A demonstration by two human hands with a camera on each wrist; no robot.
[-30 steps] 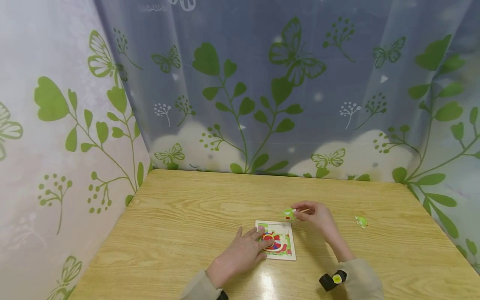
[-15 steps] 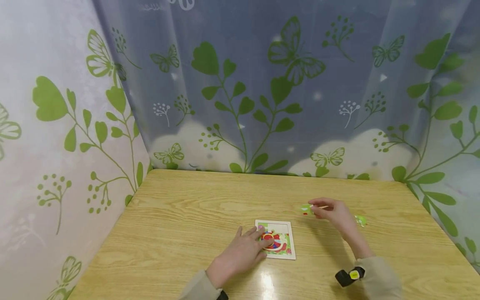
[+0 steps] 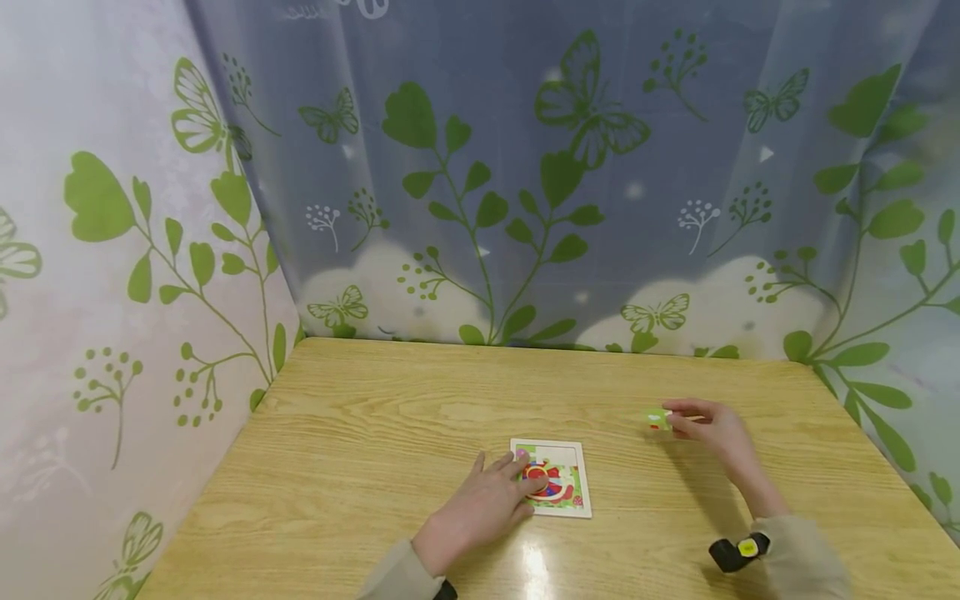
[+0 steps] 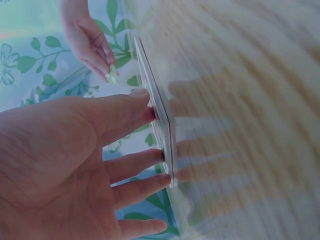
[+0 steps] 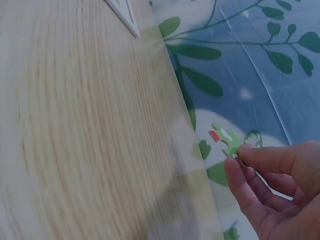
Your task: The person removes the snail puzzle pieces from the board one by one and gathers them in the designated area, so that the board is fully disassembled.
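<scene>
A square jigsaw puzzle in a white-rimmed tray [image 3: 568, 456] lies on the table, showing a red picture with a bare patch at its upper right. My left hand [image 3: 483, 504] rests on its left side with fingers spread and extended; in the left wrist view the fingertips [image 4: 162, 156] meet the tray's edge. Off to the right, my right hand [image 3: 716, 433] pinches a green puzzle piece [image 3: 656, 419] between thumb and fingers, raised above the table. The right wrist view shows this piece [image 5: 227, 137] with knobbed edges, a white patch and a red spot.
The wooden table [image 3: 360, 450] reaches back to a curtain [image 3: 480, 183] printed with butterflies and leaves. A patterned cloth wall [image 3: 135, 275] stands along the left side. Black straps with a device [image 3: 738, 552] sit at the right wrist.
My right hand has moved rightward from beside the tray, carrying the puzzle piece. It now covers the spot where another green piece lay on the table. My left hand has stayed put.
</scene>
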